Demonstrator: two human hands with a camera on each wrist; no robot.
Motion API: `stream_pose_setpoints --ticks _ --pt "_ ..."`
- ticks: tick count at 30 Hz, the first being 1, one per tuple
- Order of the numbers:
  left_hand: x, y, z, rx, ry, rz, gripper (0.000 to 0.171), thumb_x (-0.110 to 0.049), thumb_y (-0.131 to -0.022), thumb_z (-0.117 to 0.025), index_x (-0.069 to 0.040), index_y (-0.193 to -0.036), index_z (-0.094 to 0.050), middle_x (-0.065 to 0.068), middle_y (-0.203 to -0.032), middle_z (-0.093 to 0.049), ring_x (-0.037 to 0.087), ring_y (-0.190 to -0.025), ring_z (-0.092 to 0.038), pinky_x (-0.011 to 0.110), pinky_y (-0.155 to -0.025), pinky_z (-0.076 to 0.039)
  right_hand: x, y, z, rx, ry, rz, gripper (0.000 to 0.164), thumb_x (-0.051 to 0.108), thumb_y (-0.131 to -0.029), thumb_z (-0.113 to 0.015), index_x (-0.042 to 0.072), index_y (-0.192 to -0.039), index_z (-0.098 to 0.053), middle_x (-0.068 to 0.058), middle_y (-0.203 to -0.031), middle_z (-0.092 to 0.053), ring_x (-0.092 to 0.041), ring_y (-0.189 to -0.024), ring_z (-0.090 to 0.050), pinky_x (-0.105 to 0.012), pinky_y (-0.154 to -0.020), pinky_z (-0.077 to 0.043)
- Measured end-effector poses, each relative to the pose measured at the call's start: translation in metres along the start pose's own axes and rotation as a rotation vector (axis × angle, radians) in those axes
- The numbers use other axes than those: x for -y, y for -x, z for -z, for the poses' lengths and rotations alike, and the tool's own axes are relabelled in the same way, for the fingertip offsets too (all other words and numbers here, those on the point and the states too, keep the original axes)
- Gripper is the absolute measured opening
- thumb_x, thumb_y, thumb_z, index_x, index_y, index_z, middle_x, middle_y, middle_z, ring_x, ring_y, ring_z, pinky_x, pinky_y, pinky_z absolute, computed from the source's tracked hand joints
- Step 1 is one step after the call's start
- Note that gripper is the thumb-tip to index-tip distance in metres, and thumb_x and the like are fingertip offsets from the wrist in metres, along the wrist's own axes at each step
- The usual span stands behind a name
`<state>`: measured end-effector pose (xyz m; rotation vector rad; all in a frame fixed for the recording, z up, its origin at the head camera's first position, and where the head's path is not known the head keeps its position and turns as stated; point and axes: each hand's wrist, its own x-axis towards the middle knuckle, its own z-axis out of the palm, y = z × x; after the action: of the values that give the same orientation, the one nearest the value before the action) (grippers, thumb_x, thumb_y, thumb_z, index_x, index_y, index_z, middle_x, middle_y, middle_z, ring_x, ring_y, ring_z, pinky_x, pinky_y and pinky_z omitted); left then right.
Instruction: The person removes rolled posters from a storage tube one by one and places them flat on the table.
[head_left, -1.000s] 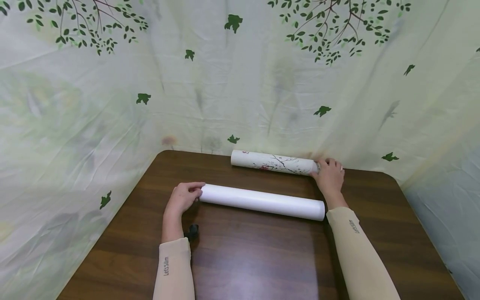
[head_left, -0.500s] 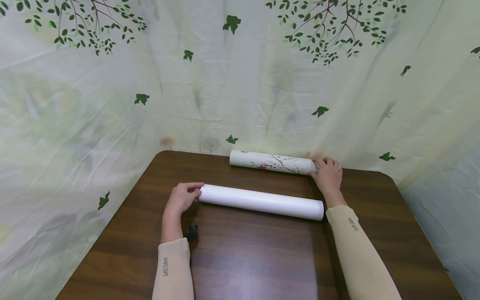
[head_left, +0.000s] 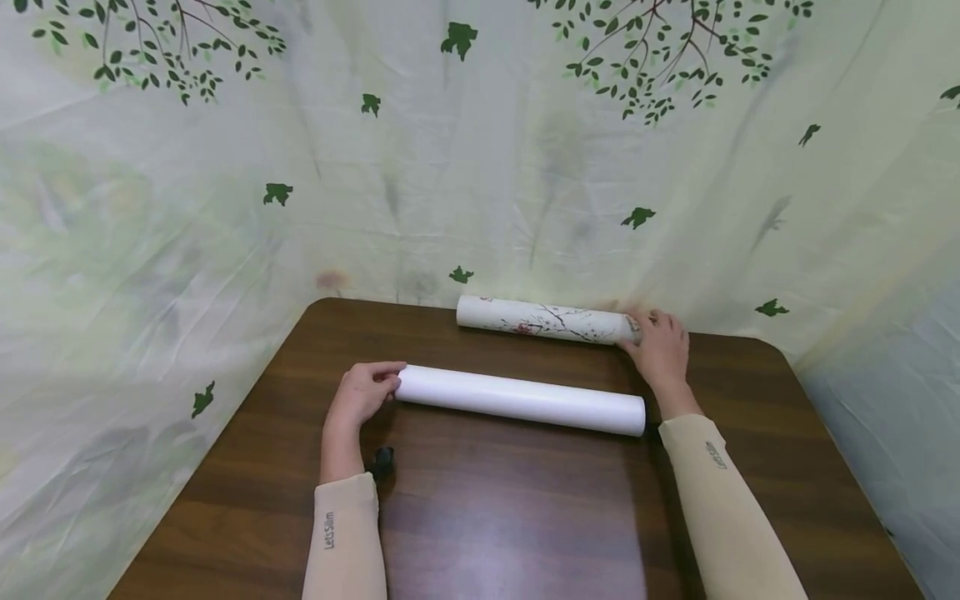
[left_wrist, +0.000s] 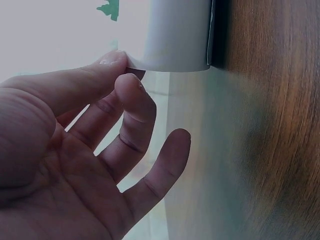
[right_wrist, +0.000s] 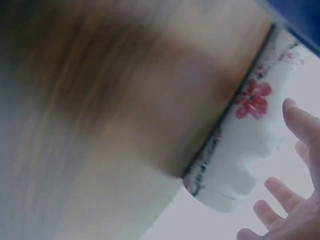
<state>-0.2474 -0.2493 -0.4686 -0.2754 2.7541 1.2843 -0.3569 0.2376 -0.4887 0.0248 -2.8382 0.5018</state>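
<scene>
A plain white roll [head_left: 520,401] lies across the middle of the brown wooden table. My left hand [head_left: 362,395] pinches its left end; in the left wrist view the thumb and a finger are at the rim of the white roll [left_wrist: 165,35], while the other fingers curl loosely below. Farther back lies a second white roll with blossom branches printed on it [head_left: 551,322]. My right hand [head_left: 660,350] is at that roll's right end. In the right wrist view its fingers are spread and relaxed beside the flowered roll [right_wrist: 225,165], with no grip visible.
The wooden table [head_left: 765,467] has rounded back corners. A pale curtain with printed leaves [head_left: 517,167] hangs right behind its back edge, near the flowered roll. A small black object [head_left: 384,462] shows beside the left wrist.
My right hand has shifted slightly right, showing more of the flowered roll's end. The left hand and the plain roll stay in place; the head view has drifted a little.
</scene>
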Motion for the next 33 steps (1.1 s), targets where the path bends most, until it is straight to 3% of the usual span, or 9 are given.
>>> stream_pose_setpoints --ticks 6,13,17,23,29,33 --pt "-0.003 -0.001 0.003 -0.001 -0.011 -0.026 0.036 -0.018 -0.107 -0.063 -0.015 -0.142 -0.07 0.014 -0.119 -0.073 0.024 -0.094 -0.067 0.03 -0.078 -0.049 0.011 0.028 0.024 -0.089 -0.029 0.074 0.058 0.03 -0.099 -0.076 0.017 -0.152 -0.057 -0.026 -0.157 -0.045 -0.05 -0.146 -0.038 -0.069 -0.117 -0.033" --pt "-0.003 -0.002 0.007 0.0 -0.018 -0.032 0.037 -0.018 -0.107 -0.062 -0.015 -0.144 -0.068 0.015 -0.12 -0.072 0.026 -0.096 -0.066 0.031 -0.077 -0.047 0.042 0.077 0.04 -0.1 -0.142 0.094 0.059 0.036 -0.099 -0.075 0.018 -0.152 -0.056 -0.024 -0.161 -0.044 -0.05 -0.151 -0.034 -0.074 -0.113 -0.034" --pt "-0.003 -0.002 0.007 0.0 -0.027 -0.028 0.038 -0.018 -0.107 -0.062 -0.016 -0.145 -0.067 0.015 -0.121 -0.071 0.027 -0.097 -0.066 0.031 -0.078 -0.047 0.059 0.1 0.036 -0.094 -0.13 0.131 0.06 0.037 -0.096 -0.078 0.02 -0.151 -0.059 -0.021 -0.158 -0.048 -0.047 -0.149 -0.038 -0.073 -0.107 -0.04" --pt "-0.003 -0.004 0.003 0.0 -0.039 -0.039 0.037 -0.019 -0.107 -0.061 -0.016 -0.144 -0.068 0.014 -0.119 -0.072 0.024 -0.093 -0.065 0.031 -0.076 -0.046 0.07 0.126 0.025 -0.02 -0.071 0.129 0.061 0.04 -0.093 -0.082 0.023 -0.148 -0.062 -0.019 -0.155 -0.053 -0.045 -0.146 -0.042 -0.07 -0.102 -0.045" --pt "-0.007 -0.003 -0.002 0.026 -0.042 -0.036 0.038 -0.02 -0.107 -0.061 -0.017 -0.145 -0.067 0.014 -0.12 -0.071 0.024 -0.094 -0.064 0.031 -0.076 -0.046 0.067 0.138 0.015 0.008 0.028 0.141 0.053 0.038 -0.09 -0.086 0.021 -0.138 -0.07 -0.02 -0.141 -0.063 -0.047 -0.136 -0.052 -0.066 -0.097 -0.051" --pt "-0.012 -0.002 -0.006 0.031 -0.098 -0.064 0.041 -0.022 -0.107 -0.063 -0.015 -0.147 -0.065 0.019 -0.133 -0.07 0.031 -0.108 -0.064 0.04 -0.088 -0.052 0.063 0.138 0.015 0.017 0.049 0.144 0.047 0.035 -0.09 -0.086 0.02 -0.132 -0.073 -0.019 -0.135 -0.066 -0.047 -0.131 -0.055 -0.065 -0.098 -0.051"
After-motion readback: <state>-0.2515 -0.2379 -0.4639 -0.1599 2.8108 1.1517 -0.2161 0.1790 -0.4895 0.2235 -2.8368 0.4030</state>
